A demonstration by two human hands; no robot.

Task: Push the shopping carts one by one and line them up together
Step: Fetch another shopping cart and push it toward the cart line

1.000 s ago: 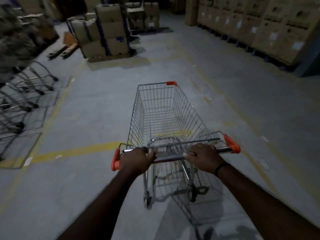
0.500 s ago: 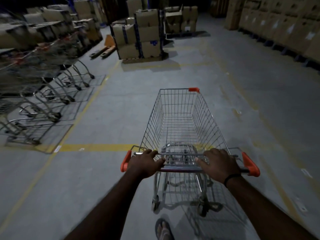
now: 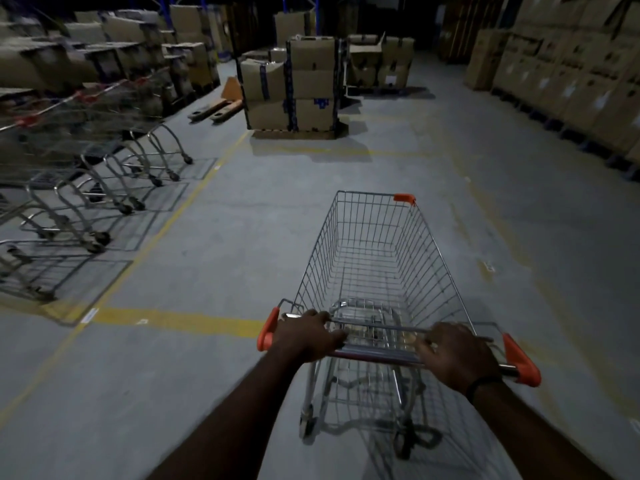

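Note:
An empty wire shopping cart with orange corner caps stands right of centre on the grey warehouse floor, its basket pointing away from me. My left hand grips the left part of its handle bar. My right hand, a dark band on its wrist, grips the right part of the same bar. A row of several nested carts with red handles stands along the left side, behind a yellow floor line.
A pallet of stacked cardboard boxes stands ahead at centre, with an orange pallet jack to its left. More stacked boxes line the right wall, and shelving with boxes runs along the far left.
The view has swung left and the cart has rolled forward. The row of nested carts has come further into view on the left. Both hands keep their grip on the handle.

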